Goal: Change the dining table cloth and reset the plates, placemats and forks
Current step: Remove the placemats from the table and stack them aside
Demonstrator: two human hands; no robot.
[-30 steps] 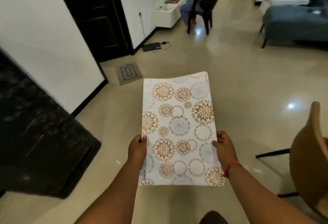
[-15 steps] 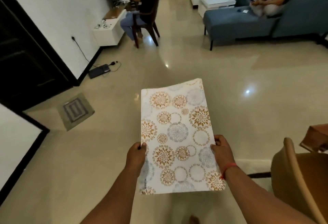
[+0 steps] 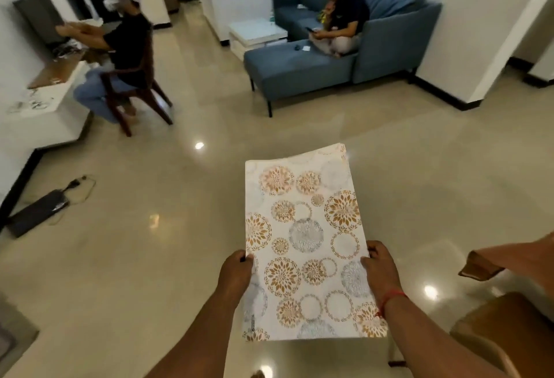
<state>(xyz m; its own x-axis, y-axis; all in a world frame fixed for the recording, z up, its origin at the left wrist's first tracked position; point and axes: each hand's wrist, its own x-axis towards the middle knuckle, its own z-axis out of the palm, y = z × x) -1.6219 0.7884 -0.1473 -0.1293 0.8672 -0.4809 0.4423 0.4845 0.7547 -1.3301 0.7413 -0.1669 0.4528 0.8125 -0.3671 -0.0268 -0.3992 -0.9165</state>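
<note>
Fingers (image 3: pixel 239 257) of the left hand (image 3: pixel 235 272) curl over the left edge of the placemat (image 3: pixel 305 246); the right hand (image 3: pixel 379 269) grips the right edge the same way. Held flat in the air between both hands, the placemat hangs above the glossy floor (image 3: pixel 150 257). At the right, a draped cloth (image 3: pixel 509 257) corner and a chair (image 3: pixel 509 326) show.

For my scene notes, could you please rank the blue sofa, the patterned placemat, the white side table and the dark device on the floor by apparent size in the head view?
1. blue sofa
2. patterned placemat, near the camera, so inflated
3. white side table and dark device: look alike
</note>
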